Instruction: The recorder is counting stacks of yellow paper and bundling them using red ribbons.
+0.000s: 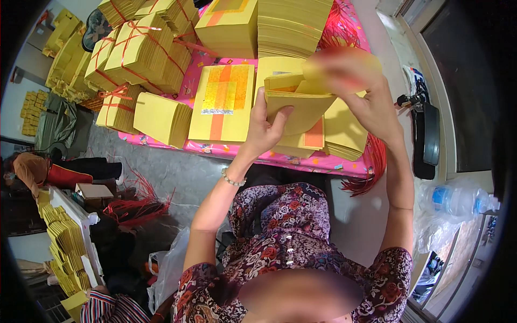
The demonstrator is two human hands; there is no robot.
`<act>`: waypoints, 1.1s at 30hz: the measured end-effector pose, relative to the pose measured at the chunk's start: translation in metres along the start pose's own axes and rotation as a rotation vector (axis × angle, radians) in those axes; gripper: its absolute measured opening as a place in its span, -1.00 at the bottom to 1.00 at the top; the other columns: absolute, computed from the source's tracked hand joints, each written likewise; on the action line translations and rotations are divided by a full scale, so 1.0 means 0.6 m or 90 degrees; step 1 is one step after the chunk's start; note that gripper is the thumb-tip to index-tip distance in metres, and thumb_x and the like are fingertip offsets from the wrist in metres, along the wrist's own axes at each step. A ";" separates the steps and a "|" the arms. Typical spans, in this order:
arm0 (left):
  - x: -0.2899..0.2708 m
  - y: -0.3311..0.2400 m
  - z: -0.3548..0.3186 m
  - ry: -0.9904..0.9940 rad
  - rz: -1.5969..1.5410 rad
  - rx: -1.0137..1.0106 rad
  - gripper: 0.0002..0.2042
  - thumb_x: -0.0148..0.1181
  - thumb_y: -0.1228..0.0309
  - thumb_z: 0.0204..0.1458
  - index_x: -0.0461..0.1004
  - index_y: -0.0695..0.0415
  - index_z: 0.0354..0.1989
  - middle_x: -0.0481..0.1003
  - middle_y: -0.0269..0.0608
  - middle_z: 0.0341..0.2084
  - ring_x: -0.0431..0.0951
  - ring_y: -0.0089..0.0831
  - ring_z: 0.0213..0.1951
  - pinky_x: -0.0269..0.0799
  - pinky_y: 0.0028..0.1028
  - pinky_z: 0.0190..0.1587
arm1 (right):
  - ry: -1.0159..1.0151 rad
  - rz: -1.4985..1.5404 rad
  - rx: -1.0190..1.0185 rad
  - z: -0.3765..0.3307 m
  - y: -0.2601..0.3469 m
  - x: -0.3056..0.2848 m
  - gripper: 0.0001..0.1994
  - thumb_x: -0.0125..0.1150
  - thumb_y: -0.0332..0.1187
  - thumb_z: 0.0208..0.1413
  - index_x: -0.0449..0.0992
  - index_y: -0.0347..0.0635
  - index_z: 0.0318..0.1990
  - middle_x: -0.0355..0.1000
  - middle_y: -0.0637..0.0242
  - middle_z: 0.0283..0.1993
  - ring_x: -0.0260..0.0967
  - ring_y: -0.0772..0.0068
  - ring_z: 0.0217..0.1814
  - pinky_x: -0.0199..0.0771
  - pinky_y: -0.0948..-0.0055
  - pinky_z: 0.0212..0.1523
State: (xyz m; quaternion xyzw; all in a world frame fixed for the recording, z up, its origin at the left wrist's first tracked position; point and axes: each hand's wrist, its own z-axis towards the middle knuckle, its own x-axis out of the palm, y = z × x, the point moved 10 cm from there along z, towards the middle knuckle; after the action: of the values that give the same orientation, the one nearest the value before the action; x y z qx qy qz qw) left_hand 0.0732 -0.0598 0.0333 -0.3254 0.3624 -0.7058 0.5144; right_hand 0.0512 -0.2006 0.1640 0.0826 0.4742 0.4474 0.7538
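Upright above the table, my left hand point(266, 129) grips a folded yellow paper packet point(301, 110), thumb across its front and fingers behind. The packet's top gapes, and a bit of orange shows inside. At its upper right corner is my right hand point(369, 105); its fingers are smeared, so whether they pinch the paper cannot be seen. Below the packet lie more yellow paper stacks point(344, 132), partly hidden by it. Left of my left hand rests a stack of yellow sheets point(202, 116) topped with an orange strip and a gold-and-silver foil patch.
Yellow bundles tied with red ribbon point(142, 51) crowd the back left of the pink-covered table point(334, 168). Red strings point(342, 27) hang at its right side. A clear plastic bottle point(458, 202) is at far right. Other people point(32, 167) are at the left, near yellow stacks point(64, 242).
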 end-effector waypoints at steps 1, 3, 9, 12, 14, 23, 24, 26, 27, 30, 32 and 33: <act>0.000 0.004 0.001 0.001 -0.015 -0.017 -0.66 0.06 0.63 0.03 0.19 0.24 -0.01 0.46 -0.12 -0.22 0.48 -0.43 -0.19 0.39 -0.47 -0.16 | -0.041 0.041 0.001 0.000 -0.001 -0.003 -0.74 0.28 -0.35 -0.03 0.52 -0.26 -0.18 0.44 0.25 -0.29 0.43 0.38 -0.24 0.39 0.48 -0.27; 0.000 0.002 0.002 0.000 0.000 -0.010 -0.66 0.07 0.63 0.03 0.20 0.23 -0.01 0.46 -0.12 -0.22 0.48 -0.43 -0.19 0.39 -0.47 -0.15 | -0.056 0.044 0.009 0.000 -0.006 0.009 -0.71 0.29 -0.33 -0.04 0.51 -0.26 -0.16 0.44 0.25 -0.30 0.43 0.40 -0.25 0.38 0.48 -0.27; 0.001 -0.004 0.009 -0.005 0.032 0.016 -0.66 0.08 0.61 0.04 0.20 0.24 0.00 0.45 -0.12 -0.22 0.48 -0.43 -0.16 0.39 -0.48 -0.13 | 0.039 0.051 0.065 0.001 -0.043 0.032 -0.72 0.30 -0.32 -0.04 0.50 -0.27 -0.19 0.44 0.26 -0.30 0.41 0.43 -0.27 0.36 0.49 -0.30; 0.000 -0.003 0.011 -0.002 0.046 0.020 -0.66 0.08 0.61 0.05 0.20 0.24 0.01 0.45 -0.12 -0.21 0.47 -0.44 -0.15 0.38 -0.48 -0.13 | 0.031 0.069 0.066 0.003 -0.054 0.036 -0.74 0.30 -0.33 -0.04 0.51 -0.26 -0.22 0.44 0.28 -0.32 0.40 0.45 -0.27 0.36 0.50 -0.30; 0.001 -0.003 0.011 0.001 0.048 0.017 -0.66 0.07 0.61 0.05 0.19 0.24 0.01 0.45 -0.12 -0.20 0.47 -0.44 -0.15 0.38 -0.48 -0.13 | 0.026 0.070 0.058 0.003 -0.056 0.039 -0.75 0.31 -0.33 -0.04 0.51 -0.26 -0.23 0.44 0.29 -0.32 0.40 0.48 -0.27 0.36 0.51 -0.31; -0.004 0.011 0.017 -0.017 -0.045 -0.014 -0.66 0.04 0.64 0.04 0.18 0.24 0.00 0.38 -0.22 -0.20 0.39 -0.51 -0.12 0.33 -0.53 -0.08 | 0.035 0.433 0.247 -0.060 -0.142 0.120 -0.53 0.22 -0.38 0.08 0.25 -0.32 0.12 0.36 0.30 0.02 0.32 0.56 0.00 0.35 0.51 -0.01; -0.004 0.017 0.017 -0.020 -0.055 -0.031 -0.66 0.05 0.64 0.04 0.17 0.24 0.00 0.38 -0.21 -0.19 0.39 -0.51 -0.12 0.34 -0.53 -0.08 | 0.037 0.432 0.247 -0.064 -0.144 0.127 -0.53 0.22 -0.38 0.08 0.25 -0.32 0.12 0.36 0.30 0.02 0.32 0.56 0.00 0.35 0.51 -0.01; -0.003 0.021 0.019 -0.025 -0.065 -0.049 -0.66 0.05 0.63 0.04 0.17 0.24 0.00 0.37 -0.20 -0.17 0.39 -0.51 -0.11 0.34 -0.53 -0.07 | -0.040 0.455 0.229 -0.066 -0.147 0.123 -0.57 0.18 -0.39 0.11 0.27 -0.34 0.10 0.39 0.28 -0.01 0.33 0.57 -0.02 0.35 0.52 -0.01; 0.000 0.019 0.021 -0.026 -0.074 -0.053 -0.65 0.05 0.63 0.04 0.16 0.24 0.00 0.37 -0.18 -0.17 0.39 -0.51 -0.10 0.34 -0.52 -0.07 | -0.039 0.456 0.230 -0.066 -0.150 0.127 -0.57 0.18 -0.39 0.11 0.27 -0.34 0.10 0.39 0.28 -0.01 0.33 0.57 -0.02 0.35 0.52 -0.01; 0.000 0.018 0.028 -0.032 -0.097 -0.070 -0.63 0.06 0.63 0.03 0.15 0.25 0.02 0.36 -0.15 -0.14 0.39 -0.49 -0.07 0.34 -0.51 -0.06 | -0.064 0.495 0.239 -0.059 -0.161 0.130 -0.62 0.15 -0.39 0.14 0.29 -0.33 0.08 0.42 0.29 -0.05 0.35 0.58 -0.06 0.36 0.54 -0.04; -0.001 0.018 0.035 -0.037 -0.112 -0.085 -0.62 0.06 0.63 0.03 0.14 0.25 0.03 0.36 -0.14 -0.13 0.39 -0.47 -0.05 0.35 -0.50 -0.04 | -0.074 0.482 0.250 -0.056 -0.166 0.130 -0.66 0.16 -0.37 0.14 0.35 -0.33 0.03 0.46 0.30 -0.12 0.38 0.59 -0.11 0.39 0.55 -0.10; 0.000 0.020 0.040 -0.030 -0.112 -0.101 -0.60 0.07 0.63 0.03 0.14 0.26 0.05 0.36 -0.12 -0.11 0.39 -0.45 -0.04 0.35 -0.49 -0.03 | -0.074 0.482 0.252 -0.053 -0.168 0.130 -0.66 0.16 -0.37 0.14 0.35 -0.33 0.03 0.46 0.30 -0.12 0.38 0.59 -0.11 0.39 0.55 -0.10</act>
State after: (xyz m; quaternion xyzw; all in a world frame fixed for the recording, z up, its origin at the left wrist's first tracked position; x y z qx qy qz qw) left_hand 0.0990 -0.0664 0.0359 -0.4121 0.3749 -0.7094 0.4316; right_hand 0.0979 -0.2106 0.0417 0.4189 0.4441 0.5875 0.5312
